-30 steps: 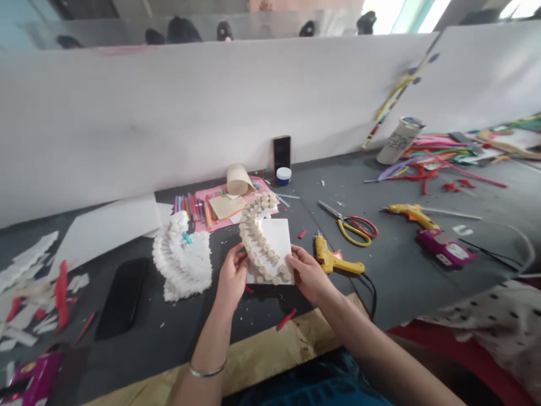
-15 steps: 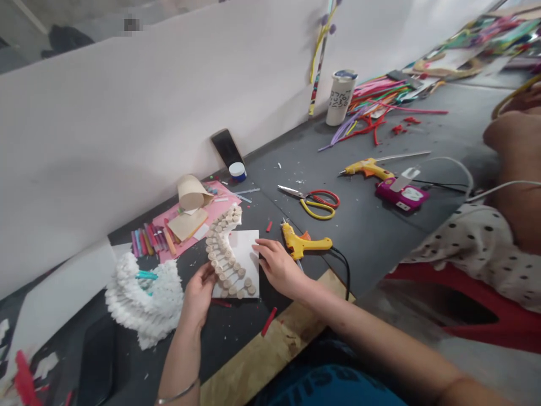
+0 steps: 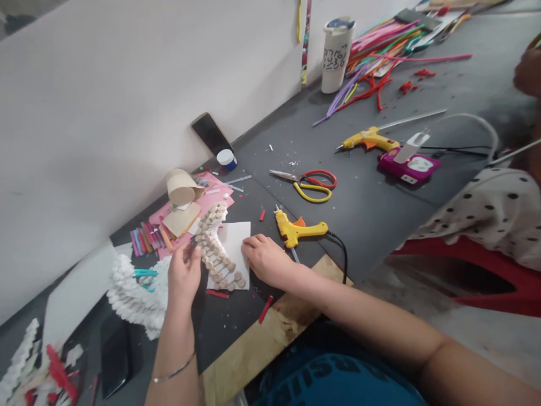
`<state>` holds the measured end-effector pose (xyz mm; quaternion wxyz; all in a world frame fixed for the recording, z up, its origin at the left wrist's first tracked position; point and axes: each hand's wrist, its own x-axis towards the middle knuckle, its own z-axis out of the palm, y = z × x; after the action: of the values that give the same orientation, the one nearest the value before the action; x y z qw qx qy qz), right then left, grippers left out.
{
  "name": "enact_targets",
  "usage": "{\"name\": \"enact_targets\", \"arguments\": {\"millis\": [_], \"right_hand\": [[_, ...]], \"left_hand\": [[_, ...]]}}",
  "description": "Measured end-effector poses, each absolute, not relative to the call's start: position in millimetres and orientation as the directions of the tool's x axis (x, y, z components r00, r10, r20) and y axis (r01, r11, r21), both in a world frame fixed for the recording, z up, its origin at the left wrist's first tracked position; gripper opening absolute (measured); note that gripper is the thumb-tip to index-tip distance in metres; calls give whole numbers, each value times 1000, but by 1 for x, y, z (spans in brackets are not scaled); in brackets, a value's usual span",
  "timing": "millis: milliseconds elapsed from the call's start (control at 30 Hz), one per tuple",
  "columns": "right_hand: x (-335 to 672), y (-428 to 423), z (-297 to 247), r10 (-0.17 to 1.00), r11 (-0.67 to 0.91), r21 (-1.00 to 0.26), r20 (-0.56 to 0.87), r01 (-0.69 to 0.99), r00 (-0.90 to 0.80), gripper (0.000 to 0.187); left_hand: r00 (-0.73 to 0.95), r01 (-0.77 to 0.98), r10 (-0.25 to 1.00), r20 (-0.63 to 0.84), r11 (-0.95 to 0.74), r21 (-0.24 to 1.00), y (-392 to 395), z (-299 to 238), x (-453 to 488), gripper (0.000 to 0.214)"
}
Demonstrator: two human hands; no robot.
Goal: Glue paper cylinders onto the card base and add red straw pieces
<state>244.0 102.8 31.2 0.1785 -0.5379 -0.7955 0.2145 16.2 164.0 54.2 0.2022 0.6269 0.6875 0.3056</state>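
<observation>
A curved craft piece covered in small tan discs [image 3: 214, 243] rests over a white board [image 3: 237, 237] on the dark table. At the board's right edge, the bent fingers of my right hand [image 3: 268, 259] hold it. My left hand [image 3: 185, 273] is beside the curved piece on its left, thumb and fingers apart; whether the thumb touches the piece is unclear. A yellow glue gun [image 3: 300, 231] lies just beyond my right hand. Behind my left wrist sits a fluffy white piece [image 3: 135, 301] with turquoise sticks [image 3: 144, 273], partly hidden.
Scissors [image 3: 306, 183], a second glue gun [image 3: 367, 138] and a purple power socket [image 3: 408, 166] lie to the right. Crayons [image 3: 147, 239] and a tan paper roll [image 3: 181, 187] are at the back left. A tumbler [image 3: 337, 56] stands near pipe cleaners [image 3: 380, 45]. A co-worker's hand [image 3: 528, 70] shows at right.
My left hand has drawn back from under the curved piece's lower left side, up and to the left. My right hand stays at the board's edge. The camera view has shifted.
</observation>
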Motion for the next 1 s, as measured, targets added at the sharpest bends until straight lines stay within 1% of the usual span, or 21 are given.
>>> {"name": "enact_targets", "arguments": {"millis": [33,100,200,267,367,467,633,767,867,1000], "right_hand": [[245,104,33,929,336,-525,47,782,-367,26],[250,110,39,915,358,-511,27,782,-401,25],[259,128,47,886,397,-519,-1,758,-464,24],[265,147,51,882,405,-518,5,753,-471,25],[270,179,56,907,351,-526,-12,774,-420,27],[267,206,59,920,276,-585,-67,762,-386,29],[248,234,51,912,221,-638,-132,738,-388,34],[235,242,33,911,216,-684,-115,696,-395,34],[229,239,25,919,207,-707,-98,676,-383,35],[226,233,23,932,193,-733,-70,653,-354,30]], "left_hand": [[-99,725,988,120,-11,688,169,57,24,50],[-59,733,992,114,-35,680,179,59,40,62],[-27,799,997,79,-26,601,192,55,54,75],[-60,837,996,68,13,547,199,50,56,79],[-82,845,995,53,41,533,204,43,51,81],[-56,833,996,62,12,553,205,42,47,80],[-61,808,997,50,20,589,199,48,49,79],[-59,774,997,53,12,634,195,45,44,81],[-38,779,997,69,-13,627,195,40,37,84],[14,789,994,112,-80,609,195,36,33,84]]}}
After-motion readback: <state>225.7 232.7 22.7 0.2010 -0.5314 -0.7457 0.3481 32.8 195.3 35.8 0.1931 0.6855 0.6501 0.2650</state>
